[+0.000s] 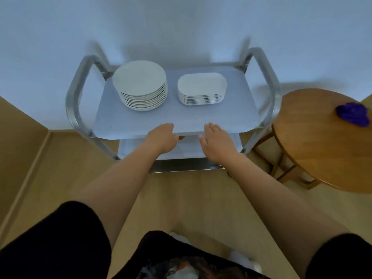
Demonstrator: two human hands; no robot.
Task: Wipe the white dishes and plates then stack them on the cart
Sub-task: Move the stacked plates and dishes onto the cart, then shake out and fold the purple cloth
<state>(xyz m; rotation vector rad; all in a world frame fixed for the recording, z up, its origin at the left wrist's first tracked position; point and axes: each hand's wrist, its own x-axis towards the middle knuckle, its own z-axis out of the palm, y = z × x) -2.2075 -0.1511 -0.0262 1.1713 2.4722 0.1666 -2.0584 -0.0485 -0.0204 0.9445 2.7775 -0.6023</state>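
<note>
round wooden counter (314,150) standing at right on thin wooden legs (281,170). purple crumpled cloth (353,114) lying near its far right edge. pale wall (181,27) running behind. light wood floor (191,198) spreading below, a baseboard (26,178) edging it at left. wooden panel (18,133) showing at far left.

So from where I'm watching, the steel two-shelf cart (211,119) sits straight ahead against the wall. On its top shelf, the stack of round white plates (141,85) is at the back left, and the stack of oblong white dishes (202,88) is just to its right, not touching. My left hand (161,137) and right hand (216,140) are both at the shelf's front edge. Off to the cart's right there's the round wooden tabletop (314,141), with a crumpled purple cloth (353,114) on its far right side.
</note>
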